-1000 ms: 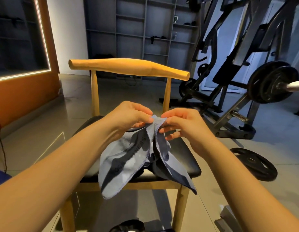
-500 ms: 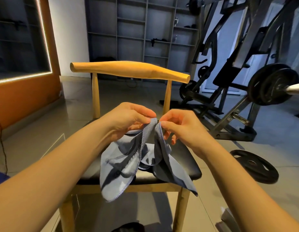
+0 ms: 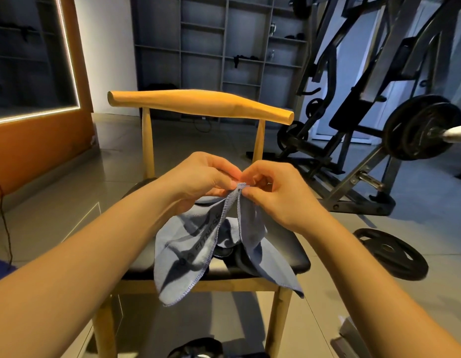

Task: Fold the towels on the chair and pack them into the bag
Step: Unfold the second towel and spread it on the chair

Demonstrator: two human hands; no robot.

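Grey shelving [image 3: 203,47] lines the far wall of a gym room, with a black weight machine [image 3: 353,104] on the right and a loose weight plate [image 3: 391,253] lying flat on the tiled floor [image 3: 56,215] beside the chair. Nearer the camera stands a wooden chair [image 3: 198,104] with a curved backrest and a black padded seat [image 3: 289,251]. Above that seat both hands meet. The left hand [image 3: 198,177] has thumb and forefinger curled into a pinch on the top edge of a blue-grey towel [image 3: 193,249], and the right hand [image 3: 278,192] pinches the same edge just beside it, so the fingertips of the 2 hands almost touch. From that pinch the towel hangs in 2 drooping flaps. The left flap carries dark lettering reading FITNESS, and its stitched hem falls past the seat's front edge; the right flap also trails over the front rail. Under the towel, on the seat, lies something dark [image 3: 225,251], mostly hidden. At the bottom edge of the view a black object [image 3: 196,347] sits on the floor; what it is cannot be told.
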